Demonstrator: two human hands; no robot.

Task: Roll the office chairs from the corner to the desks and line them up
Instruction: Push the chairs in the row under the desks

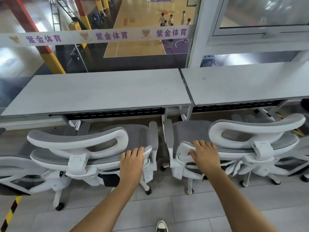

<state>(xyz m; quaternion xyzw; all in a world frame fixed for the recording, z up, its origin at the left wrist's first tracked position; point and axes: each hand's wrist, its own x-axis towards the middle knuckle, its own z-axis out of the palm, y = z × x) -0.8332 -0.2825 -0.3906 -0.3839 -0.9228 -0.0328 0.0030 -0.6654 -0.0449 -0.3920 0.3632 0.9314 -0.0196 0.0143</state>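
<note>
Left hand (132, 160): rests on the top right corner of the left chair's backrest, fingers curled over the rim and gripping it
Right hand (204, 154): rests on the top left corner of the right chair's backrest, fingers bent over the rim and thumb tucked under the edge, gripping it
Left chair (80, 153): white frame, grey mesh, seen from behind and above; faces the left desk, seat partly under the desk edge, headrest above the backrest
Right chair (247, 141): same make, faces the right desk, just beside the left chair with their armrests near each other but apart
Left desk (100, 91): pale grey top, set against the glass wall, black perforated tray under its front edge
Right desk (247, 81): same kind, butted against the left desk with a thin seam between
Third chair (15, 171): partly in view at the left edge, just beside the left chair
Fourth chair (301, 158): only a part shows at the right edge, beyond the right chair
Floor (184, 210): grey tiles; black and yellow tape (10, 213) runs along the lower left
Shoe (161, 226): one toe shows at the bottom edge, between the forearms
Glass wall (100, 52): carries a white banner (107, 36) with purple characters; a court (142, 30) with people lies below, beyond it
</note>
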